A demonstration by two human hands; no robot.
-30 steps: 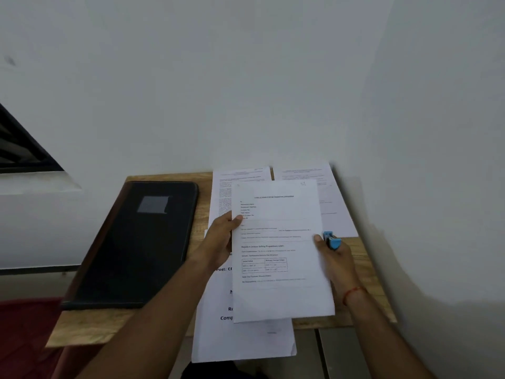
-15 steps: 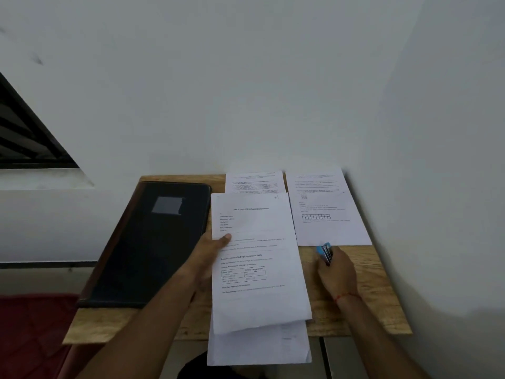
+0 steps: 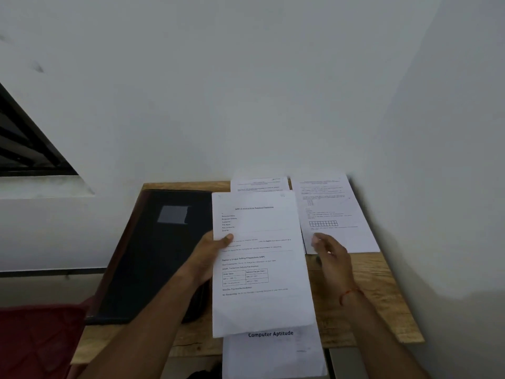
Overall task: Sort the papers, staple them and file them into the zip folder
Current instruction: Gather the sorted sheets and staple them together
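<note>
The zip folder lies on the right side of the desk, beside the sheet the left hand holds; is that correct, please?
No: the head view shows the zip folder on the left side of the desk, beside the sheet the left hand holds.

My left hand (image 3: 207,253) shows only its thumb on the white printed sheet with a small table (image 3: 259,305); my other fingers are hidden beneath it. Below them, that sheet covers most of the white "Computer Aptitude" page (image 3: 273,354), whose near end the frame's bottom edge cuts off. My right hand (image 3: 332,258) is blurred, so I cannot tell whether its fingers hold anything. The print on the white page with a row of boxes (image 3: 336,212), just beyond those fingertips, is too small to read.
</note>
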